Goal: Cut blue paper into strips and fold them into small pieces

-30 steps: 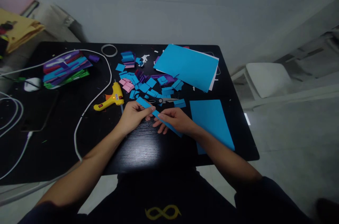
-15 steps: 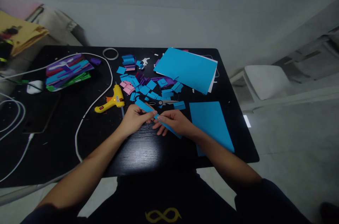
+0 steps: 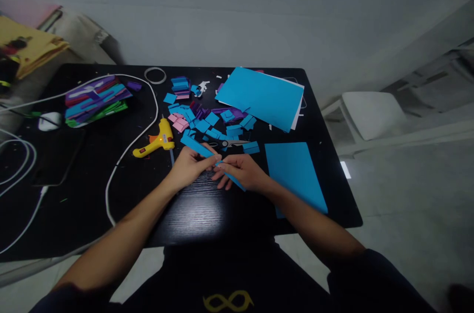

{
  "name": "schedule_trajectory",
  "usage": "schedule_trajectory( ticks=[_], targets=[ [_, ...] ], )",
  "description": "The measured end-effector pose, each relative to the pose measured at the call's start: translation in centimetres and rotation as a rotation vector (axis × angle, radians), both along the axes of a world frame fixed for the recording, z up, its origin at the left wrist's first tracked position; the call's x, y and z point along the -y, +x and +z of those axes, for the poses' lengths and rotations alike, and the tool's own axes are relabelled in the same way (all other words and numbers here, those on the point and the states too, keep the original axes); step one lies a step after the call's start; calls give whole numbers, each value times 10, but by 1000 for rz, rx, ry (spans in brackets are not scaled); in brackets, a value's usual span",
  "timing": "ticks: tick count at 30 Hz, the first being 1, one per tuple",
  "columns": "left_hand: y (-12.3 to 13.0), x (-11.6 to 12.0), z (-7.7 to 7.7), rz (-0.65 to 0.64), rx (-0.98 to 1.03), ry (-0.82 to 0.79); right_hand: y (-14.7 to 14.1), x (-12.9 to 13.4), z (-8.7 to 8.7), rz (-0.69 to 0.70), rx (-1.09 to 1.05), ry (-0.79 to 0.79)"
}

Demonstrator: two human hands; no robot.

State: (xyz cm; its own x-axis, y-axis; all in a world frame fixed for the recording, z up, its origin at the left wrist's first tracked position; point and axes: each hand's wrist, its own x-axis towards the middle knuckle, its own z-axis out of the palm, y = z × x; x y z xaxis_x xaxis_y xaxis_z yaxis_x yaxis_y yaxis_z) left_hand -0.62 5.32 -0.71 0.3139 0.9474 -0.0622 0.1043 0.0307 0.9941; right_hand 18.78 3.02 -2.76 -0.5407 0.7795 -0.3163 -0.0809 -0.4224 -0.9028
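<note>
A long blue paper strip (image 3: 197, 146) slants from upper left to lower right between my hands, above the black table. My left hand (image 3: 190, 166) pinches it near its middle, thumb on top. Close beside, my right hand (image 3: 242, 171) holds the strip between thumb and fingers, its lower fingers spread beneath. Black scissors (image 3: 225, 143) lie just beyond my fingers, partly hidden. Behind them is a scatter of small folded blue pieces (image 3: 202, 125), with pink pieces (image 3: 178, 122) at its left.
On the black table (image 3: 140, 214), a yellow glue gun (image 3: 157, 140) lies left of my hands. A white cable (image 3: 107, 189) curves past it. Blue sheets (image 3: 262, 96) lie at the back right, another blue sheet (image 3: 296, 170) by my right forearm. Bundled coloured strips (image 3: 96, 98) lie left.
The blue strip has shifted up and left through my fingers, so more of it extends beyond my left hand and less past my right.
</note>
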Motion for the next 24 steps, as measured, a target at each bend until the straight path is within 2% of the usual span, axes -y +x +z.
schedule_trajectory(
  ticks=[7,11,15,19,24],
  targets=[
    [-23,-15,7,226,-53,58,0,-2,-3,1,2,2],
    [-27,-19,5,276,-31,65,0,-2,-6,-5,-18,5],
    [-23,-16,1,185,50,13,0,-2,-6,-11,7,15],
    [-11,-7,-1,89,14,-76,1,-2,-4,-22,25,38],
    [-4,-3,-1,33,-16,-53,2,-1,-4,-18,23,52]
  ],
)
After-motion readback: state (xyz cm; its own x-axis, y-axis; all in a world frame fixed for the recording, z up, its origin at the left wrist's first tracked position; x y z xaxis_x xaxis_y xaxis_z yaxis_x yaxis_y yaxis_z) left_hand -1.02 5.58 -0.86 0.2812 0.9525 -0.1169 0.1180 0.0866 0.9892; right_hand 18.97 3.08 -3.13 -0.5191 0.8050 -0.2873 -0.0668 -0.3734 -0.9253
